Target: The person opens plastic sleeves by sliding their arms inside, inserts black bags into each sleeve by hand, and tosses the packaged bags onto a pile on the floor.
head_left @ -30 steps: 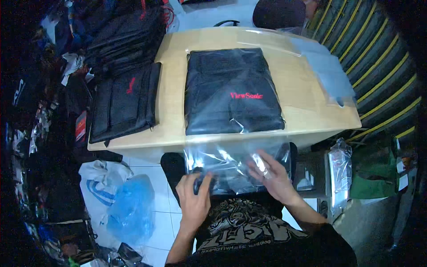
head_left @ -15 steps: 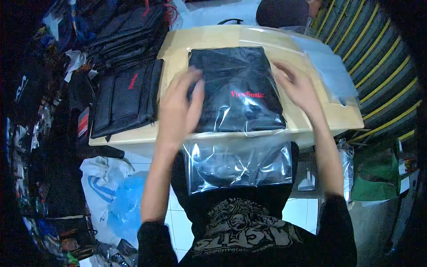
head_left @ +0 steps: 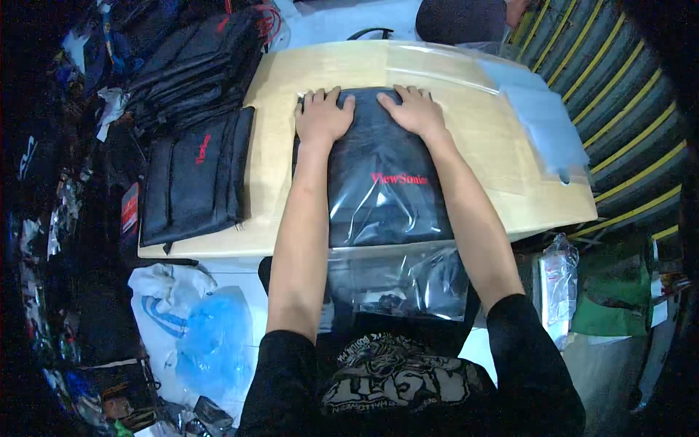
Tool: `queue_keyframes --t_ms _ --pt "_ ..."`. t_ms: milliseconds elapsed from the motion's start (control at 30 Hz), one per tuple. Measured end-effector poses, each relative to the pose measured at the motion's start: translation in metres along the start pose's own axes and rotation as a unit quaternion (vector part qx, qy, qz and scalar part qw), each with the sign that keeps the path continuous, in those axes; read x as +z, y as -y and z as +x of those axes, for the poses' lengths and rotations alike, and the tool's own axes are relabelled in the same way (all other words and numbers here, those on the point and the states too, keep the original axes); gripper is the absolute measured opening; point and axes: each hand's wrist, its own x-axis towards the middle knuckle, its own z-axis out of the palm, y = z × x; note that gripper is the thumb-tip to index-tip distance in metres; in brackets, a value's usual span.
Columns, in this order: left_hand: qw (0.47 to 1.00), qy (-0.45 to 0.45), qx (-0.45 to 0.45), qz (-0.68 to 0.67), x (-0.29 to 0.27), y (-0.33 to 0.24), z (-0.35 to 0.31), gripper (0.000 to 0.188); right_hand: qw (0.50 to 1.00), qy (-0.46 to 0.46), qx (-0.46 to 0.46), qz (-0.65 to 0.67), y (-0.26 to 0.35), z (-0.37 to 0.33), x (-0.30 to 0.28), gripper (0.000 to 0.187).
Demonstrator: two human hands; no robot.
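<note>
A black fabric bag with red lettering (head_left: 386, 207) lies flat on the table in front of me, inside a clear plastic sleeve. The loose end of the plastic sleeve (head_left: 429, 280) hangs over the near table edge toward my shirt. My left hand (head_left: 322, 119) rests flat on the far left corner of the bag, its fingers spread and pointing away. On the far right corner lies my right hand (head_left: 415, 111), likewise flat with the fingers spread. Both palms press on the plastic, and neither hand grips anything.
Another black bag (head_left: 196, 178) lies on the table's left side, with a pile of black bags (head_left: 189, 65) behind it. Pale blue plastic sleeves (head_left: 535, 116) lie on the wooden table's (head_left: 480, 146) right. White and blue plastic bags (head_left: 215, 335) sit on the floor at left.
Both hands have moved from beside the bag onto its far corners and flattened there. The bag and the table appear slightly lower in view.
</note>
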Motion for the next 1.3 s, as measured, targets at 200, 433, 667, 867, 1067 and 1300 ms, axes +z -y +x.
queue_keyframes --t_ms 200,433,667,867,1067,1300 --pt "0.993 -0.009 0.116 -0.029 -0.037 -0.002 -0.042 0.061 0.978 -0.072 -0.169 0.095 -0.027 -0.042 -0.031 0.066" --pt "0.987 0.078 0.135 -0.046 -0.048 0.019 -0.122 0.055 0.966 0.024 -0.225 0.123 -0.039 -0.140 -0.029 0.060" --pt "0.980 0.023 -0.012 -0.195 -0.095 0.033 -0.215 0.055 0.952 -0.164 0.013 0.256 -0.071 -0.226 -0.064 0.030" --pt "0.832 -0.056 -0.255 -0.489 -0.095 0.032 -0.293 0.040 0.769 0.010 0.248 0.590 -0.073 -0.304 -0.038 0.017" --pt "0.662 0.146 -0.348 -0.648 -0.084 0.058 -0.276 0.023 0.754 0.110 0.166 0.626 -0.080 -0.282 -0.033 0.019" --pt "0.682 0.112 -0.311 -0.653 -0.073 0.059 -0.279 0.014 0.730 0.088 0.189 0.651 -0.085 -0.280 -0.021 0.018"
